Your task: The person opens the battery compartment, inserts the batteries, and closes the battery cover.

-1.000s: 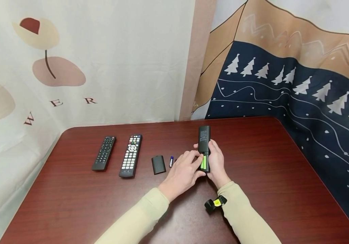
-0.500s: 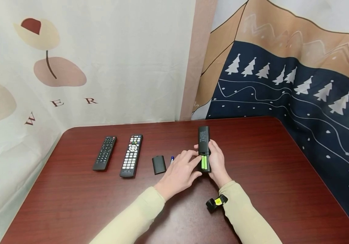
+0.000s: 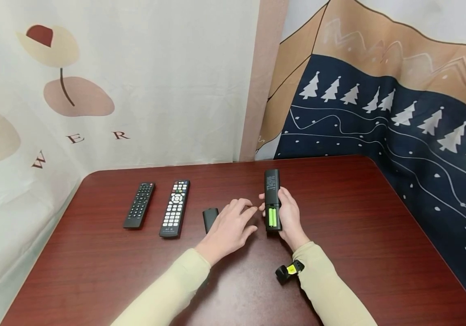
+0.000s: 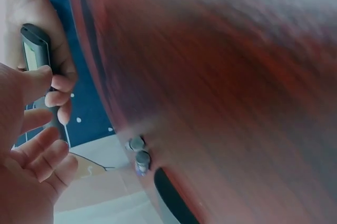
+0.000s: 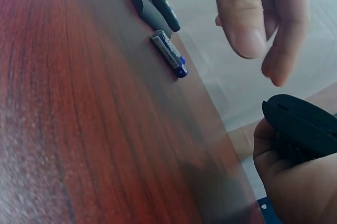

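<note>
My right hand [image 3: 291, 220] grips a black remote control [image 3: 272, 185], its back turned up and its battery compartment uncovered. Inside that compartment lie green batteries [image 3: 272, 217]. My left hand [image 3: 228, 228] holds nothing; its fingers are spread loosely, a short way left of the remote. Partly behind this hand in the head view is a black battery cover [image 3: 209, 219]. Two silver batteries with blue ends [image 5: 168, 54] lie side by side on the table near the cover in the right wrist view; the left hand hides them from the head view.
Two more black remotes lie button side up at the left: a smaller one [image 3: 139, 205] and a longer one with pale buttons [image 3: 174, 208]. The reddish-brown table [image 3: 355, 253] ends at printed curtains [image 3: 184, 90] behind. A black wrist camera [image 3: 285, 273] hangs from the right sleeve.
My left hand has come off the remote's battery compartment and moved left, passing over the loose batteries toward the cover. The right hand keeps holding the remote in place.
</note>
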Action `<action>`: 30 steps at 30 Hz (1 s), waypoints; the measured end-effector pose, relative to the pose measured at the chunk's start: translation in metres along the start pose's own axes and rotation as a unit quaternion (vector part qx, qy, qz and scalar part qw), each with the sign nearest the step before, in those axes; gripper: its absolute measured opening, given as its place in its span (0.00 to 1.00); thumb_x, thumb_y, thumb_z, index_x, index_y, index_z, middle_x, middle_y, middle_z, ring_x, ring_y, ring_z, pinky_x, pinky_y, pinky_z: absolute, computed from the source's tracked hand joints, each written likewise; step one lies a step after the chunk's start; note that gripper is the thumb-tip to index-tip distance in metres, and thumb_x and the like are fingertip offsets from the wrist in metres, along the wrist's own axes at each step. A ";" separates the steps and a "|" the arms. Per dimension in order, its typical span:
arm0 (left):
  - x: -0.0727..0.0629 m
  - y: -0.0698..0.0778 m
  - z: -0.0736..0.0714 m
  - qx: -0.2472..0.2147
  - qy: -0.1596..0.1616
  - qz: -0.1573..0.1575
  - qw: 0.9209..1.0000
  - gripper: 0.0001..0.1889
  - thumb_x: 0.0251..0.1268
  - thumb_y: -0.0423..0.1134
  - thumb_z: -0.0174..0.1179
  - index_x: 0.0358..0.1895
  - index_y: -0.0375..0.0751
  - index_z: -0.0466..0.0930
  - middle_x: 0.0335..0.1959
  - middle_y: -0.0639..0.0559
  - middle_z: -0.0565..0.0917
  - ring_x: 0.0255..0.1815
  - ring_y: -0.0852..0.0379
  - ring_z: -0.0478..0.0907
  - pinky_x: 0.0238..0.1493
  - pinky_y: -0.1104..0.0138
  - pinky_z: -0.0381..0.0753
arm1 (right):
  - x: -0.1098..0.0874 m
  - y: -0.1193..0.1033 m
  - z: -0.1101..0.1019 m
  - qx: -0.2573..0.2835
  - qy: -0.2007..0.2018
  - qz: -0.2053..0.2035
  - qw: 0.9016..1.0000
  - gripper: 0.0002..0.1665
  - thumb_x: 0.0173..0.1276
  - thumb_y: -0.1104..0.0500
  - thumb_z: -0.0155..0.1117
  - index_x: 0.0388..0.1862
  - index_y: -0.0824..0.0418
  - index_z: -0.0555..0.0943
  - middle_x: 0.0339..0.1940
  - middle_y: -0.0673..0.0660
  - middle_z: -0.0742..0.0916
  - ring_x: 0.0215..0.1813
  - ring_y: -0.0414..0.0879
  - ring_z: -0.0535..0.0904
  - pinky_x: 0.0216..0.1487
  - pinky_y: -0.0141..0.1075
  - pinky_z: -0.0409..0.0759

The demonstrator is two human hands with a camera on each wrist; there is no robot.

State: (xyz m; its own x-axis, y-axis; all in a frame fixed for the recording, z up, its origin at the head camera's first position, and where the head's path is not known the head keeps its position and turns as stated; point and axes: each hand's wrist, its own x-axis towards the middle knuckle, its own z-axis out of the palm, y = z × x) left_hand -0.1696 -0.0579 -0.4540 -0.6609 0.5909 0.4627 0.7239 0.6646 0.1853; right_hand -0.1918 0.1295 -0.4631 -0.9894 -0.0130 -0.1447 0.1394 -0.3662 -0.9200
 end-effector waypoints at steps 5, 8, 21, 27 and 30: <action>-0.003 -0.006 -0.002 0.015 -0.011 -0.015 1.000 0.22 0.62 0.41 0.75 0.57 0.38 0.84 0.55 0.46 0.79 0.50 0.49 0.75 0.49 0.58 0.79 | 0.000 0.000 0.001 0.004 -0.001 0.000 1.000 0.23 0.88 0.52 0.32 0.70 0.60 0.66 0.48 0.60 0.86 0.33 0.46 0.85 0.35 0.36 0.83; -0.005 -0.009 -0.004 0.018 -0.020 -0.023 0.999 0.22 0.62 0.41 0.75 0.58 0.38 0.84 0.55 0.45 0.79 0.51 0.49 0.75 0.50 0.57 0.80 | 0.000 0.000 0.001 0.005 -0.001 0.000 1.000 0.23 0.88 0.52 0.32 0.70 0.60 0.66 0.48 0.61 0.86 0.32 0.46 0.84 0.34 0.36 0.83; -0.012 -0.022 -0.009 0.034 -0.043 -0.053 0.997 0.22 0.61 0.41 0.76 0.56 0.36 0.83 0.54 0.43 0.79 0.51 0.45 0.76 0.54 0.54 0.79 | 0.001 0.000 0.002 0.002 0.004 0.006 1.000 0.22 0.88 0.52 0.32 0.69 0.60 0.66 0.48 0.62 0.86 0.31 0.46 0.84 0.33 0.36 0.82; -0.017 -0.029 -0.012 0.024 -0.047 -0.062 0.997 0.23 0.60 0.40 0.77 0.55 0.35 0.83 0.54 0.43 0.79 0.53 0.44 0.75 0.56 0.53 0.78 | 0.000 0.000 0.001 -0.005 0.003 0.007 1.000 0.23 0.88 0.51 0.32 0.70 0.59 0.66 0.48 0.61 0.86 0.31 0.46 0.85 0.33 0.36 0.83; -0.019 -0.031 -0.013 0.018 -0.046 -0.066 0.997 0.23 0.59 0.40 0.77 0.55 0.35 0.83 0.54 0.43 0.79 0.53 0.44 0.75 0.56 0.52 0.78 | 0.001 -0.001 0.001 -0.008 0.003 0.005 1.000 0.23 0.88 0.51 0.32 0.70 0.59 0.66 0.48 0.61 0.86 0.31 0.46 0.85 0.33 0.36 0.83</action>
State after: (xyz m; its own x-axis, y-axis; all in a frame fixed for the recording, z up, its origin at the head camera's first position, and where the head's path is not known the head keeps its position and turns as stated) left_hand -0.1772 -0.0960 -0.4568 -0.7661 0.5356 0.3552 0.6232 0.7541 0.2072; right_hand -0.1927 0.1290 -0.4624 -0.9877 -0.0114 -0.1559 0.1499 -0.3517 -0.9240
